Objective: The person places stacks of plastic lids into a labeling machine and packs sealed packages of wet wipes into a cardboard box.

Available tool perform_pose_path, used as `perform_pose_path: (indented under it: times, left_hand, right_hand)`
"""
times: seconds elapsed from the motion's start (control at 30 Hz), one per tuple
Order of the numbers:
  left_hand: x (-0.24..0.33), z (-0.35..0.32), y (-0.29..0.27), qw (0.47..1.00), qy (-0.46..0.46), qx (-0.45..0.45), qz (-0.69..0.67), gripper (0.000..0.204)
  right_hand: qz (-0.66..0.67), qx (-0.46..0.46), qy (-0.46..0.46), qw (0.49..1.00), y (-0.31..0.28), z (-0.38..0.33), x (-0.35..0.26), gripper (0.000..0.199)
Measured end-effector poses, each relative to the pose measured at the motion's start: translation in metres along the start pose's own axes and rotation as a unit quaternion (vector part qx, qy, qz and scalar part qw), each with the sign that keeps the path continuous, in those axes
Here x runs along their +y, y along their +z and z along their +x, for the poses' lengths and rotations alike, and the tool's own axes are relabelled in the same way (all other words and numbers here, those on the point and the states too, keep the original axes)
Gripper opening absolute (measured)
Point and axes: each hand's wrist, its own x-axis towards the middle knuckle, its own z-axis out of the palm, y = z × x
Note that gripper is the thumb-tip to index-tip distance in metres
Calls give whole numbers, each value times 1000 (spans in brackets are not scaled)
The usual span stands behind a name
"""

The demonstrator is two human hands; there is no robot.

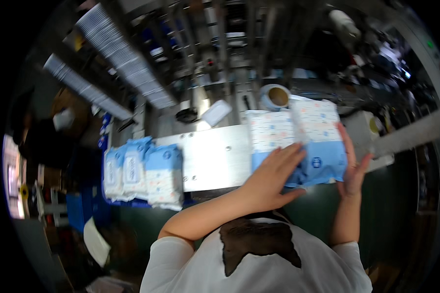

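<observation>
Two soft packs of wet wipes, white with small prints above and light blue below, lie side by side at the right end of the metal work plate [208, 163]. My left hand [274, 173] lies across the lower part of the left pack [271, 129], fingers spread, its fingertips reaching the right pack. The right pack [319, 139] looks slightly raised and overlaps its neighbour. My right hand [351, 168] holds it at its right edge, thumb stretched away; some fingers are hidden by the pack.
Several more wipes packs [164, 173] stand at the plate's left end in a blue tray. Behind the plate are a white lid-like piece [216, 113], a tape roll [275, 96] and machine rails. Tall stacks of white pieces [124, 56] lean at the upper left. A metal bar [415, 132] juts in from the right.
</observation>
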Motion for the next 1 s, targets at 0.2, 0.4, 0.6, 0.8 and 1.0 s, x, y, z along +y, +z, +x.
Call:
perform_pose_path:
  times: [0.2,0.4,0.6,0.8,1.0]
  left_hand:
    - [-7,-83,-61,955,-168,106,221,75]
    - [-21,-203,-97,800,-403,151,418,93]
    - [-33,-210,-80,865,-297,170,367,85]
    - [-50,-194,-114,927,-207,59,307,61]
    - [-82,-214,-93,913,-290,282,-54,57]
  right_hand:
    - [3,155,-180,971,-13,-10,-23,77]
    - [72,-67,-184,978,74,-51,-22,52]
    - [52,-340,15,939,180,-26,15,38]
    - [-411,-203,-178,871,218,-15,93,38]
    - [-218,-90,44,971,215,-29,106,41]
